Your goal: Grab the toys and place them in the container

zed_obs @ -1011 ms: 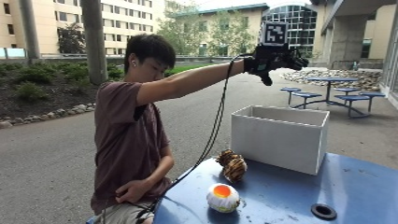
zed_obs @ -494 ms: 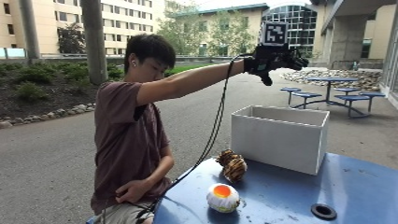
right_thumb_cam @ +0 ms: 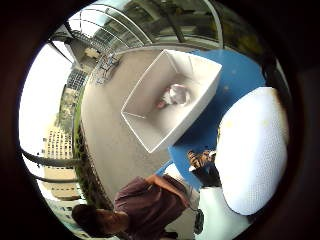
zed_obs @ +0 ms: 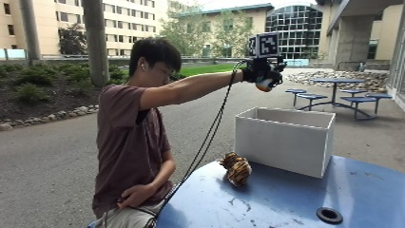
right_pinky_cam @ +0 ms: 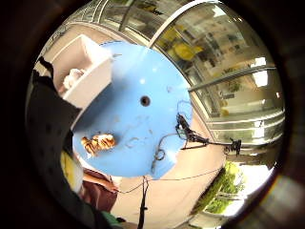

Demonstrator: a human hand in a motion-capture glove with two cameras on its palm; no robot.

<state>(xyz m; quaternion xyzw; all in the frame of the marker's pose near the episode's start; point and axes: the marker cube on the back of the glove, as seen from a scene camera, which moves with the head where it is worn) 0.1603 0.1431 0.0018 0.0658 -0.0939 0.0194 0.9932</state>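
Raised high on my outstretched arm, my gloved right hand has its fingers curled round a white ball toy with an orange patch, holding it in the air above the white container. From the thumb-side palm view that ball sits close against my palm. The container lies below it with its open top facing up, and a small pale toy lies on its floor. The container stands on the round blue desk, near the edge. A brown striped toy lies on the desk just beside the container's near corner, apart from my hand. My bare left hand rests on my lap. A dark round hole sits in the desk top.
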